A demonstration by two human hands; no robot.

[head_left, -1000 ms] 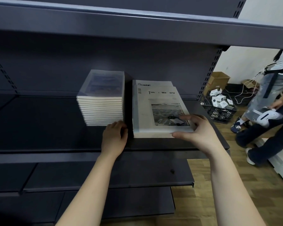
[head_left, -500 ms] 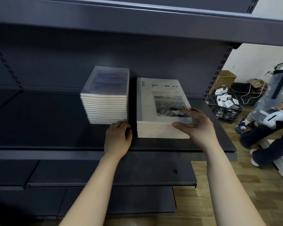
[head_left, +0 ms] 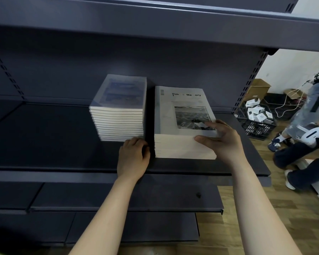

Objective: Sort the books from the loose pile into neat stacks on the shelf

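Two stacks of books stand side by side on the dark shelf (head_left: 44, 144). The left stack (head_left: 120, 107) is taller, with a bluish cover on top. The right stack (head_left: 175, 126) has a white cover with a photo and the title "Time & Memory". My right hand (head_left: 223, 142) grips the right stack's near right corner, thumb on the page edges and fingers over the top cover. My left hand (head_left: 133, 157) rests on the shelf in front of the gap between the stacks, fingers curled against the right stack's near left corner.
An upper shelf (head_left: 155, 21) overhangs the stacks. Lower shelves (head_left: 118, 197) jut out below. At right, a person (head_left: 309, 129) stands on the wooden floor next to a black crate (head_left: 256, 124) of white boxes and cardboard boxes (head_left: 258, 89).
The top book of the right stack slid back into line with the books under it. Both hands kept their places at the stack's near corners. The view shifted slightly.
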